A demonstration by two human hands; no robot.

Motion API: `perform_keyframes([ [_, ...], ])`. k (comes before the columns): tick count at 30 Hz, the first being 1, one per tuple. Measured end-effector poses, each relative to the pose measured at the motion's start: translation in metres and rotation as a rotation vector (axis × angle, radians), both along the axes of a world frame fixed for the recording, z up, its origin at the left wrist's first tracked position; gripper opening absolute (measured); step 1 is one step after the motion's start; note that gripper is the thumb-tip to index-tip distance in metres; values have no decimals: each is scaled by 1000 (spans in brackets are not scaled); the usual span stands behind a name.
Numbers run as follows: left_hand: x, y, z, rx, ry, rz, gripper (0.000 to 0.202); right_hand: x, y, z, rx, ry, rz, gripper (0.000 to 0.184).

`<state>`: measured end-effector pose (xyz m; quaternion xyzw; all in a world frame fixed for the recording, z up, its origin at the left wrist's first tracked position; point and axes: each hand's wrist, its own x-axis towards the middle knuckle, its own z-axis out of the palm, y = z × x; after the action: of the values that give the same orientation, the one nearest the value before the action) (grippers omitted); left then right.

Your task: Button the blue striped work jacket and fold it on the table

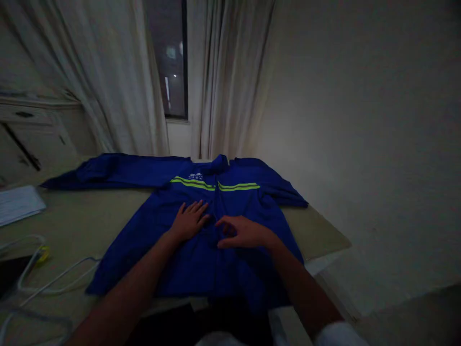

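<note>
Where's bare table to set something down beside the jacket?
Free table between papers, jacket and hangers on the left; smaller patch at the right corner. Crowded at jacket centre, under left hand and right hand.

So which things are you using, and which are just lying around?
In use: blue jacket, spread on the table; left hand flat on it; right hand, curled, at its front middle.
Lying about: papers, white wire loops, curtains.
</note>
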<state>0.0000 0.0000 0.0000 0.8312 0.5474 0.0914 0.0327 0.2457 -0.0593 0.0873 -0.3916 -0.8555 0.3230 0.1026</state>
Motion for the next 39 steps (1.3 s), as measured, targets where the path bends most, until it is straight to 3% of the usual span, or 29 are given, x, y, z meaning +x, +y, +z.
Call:
perform_keyframes([
  [4, 12, -10, 0, -24, 44, 57, 63, -41, 58, -6, 327, -75, -362, 38],
  [9, 11, -43, -6, -33, 100, 81, 64, -69, 98, -41, 290, -259, -617, 34],
  [12, 11, -43, 9, -108, 147, 62, 65, -66, 103, -59, 306, -200, -692, 30],
  [15, 24, -16, 36, -191, 160, 63, 54, -52, 108, -67, 299, -13, -693, 27],
  [17, 38, 8, 47, -112, 124, 94, 44, -41, 112, -71, 281, 110, -680, 24],
  [19, 51, 27, 44, 47, 20, 143, 38, -33, 115, -75, 276, 153, -677, 25],
  [21, 60, 38, 32, 148, -99, 139, 42, -30, 116, -79, 284, 203, -671, 29],
  [23, 64, 41, 16, 166, -151, 90, 45, -29, 116, -84, 301, 279, -643, 32],
  [26, 60, 37, 2, 183, -146, 72, 33, -32, 113, -89, 342, 335, -640, 33],
  [31, 55, 28, 6, 247, -165, 123, 26, -36, 103, -83, 415, 160, -624, 24],
  [39, 60, 19, 9, 305, -162, 152, 27, -43, 88, -72, 688, -119, -587, 18],
])
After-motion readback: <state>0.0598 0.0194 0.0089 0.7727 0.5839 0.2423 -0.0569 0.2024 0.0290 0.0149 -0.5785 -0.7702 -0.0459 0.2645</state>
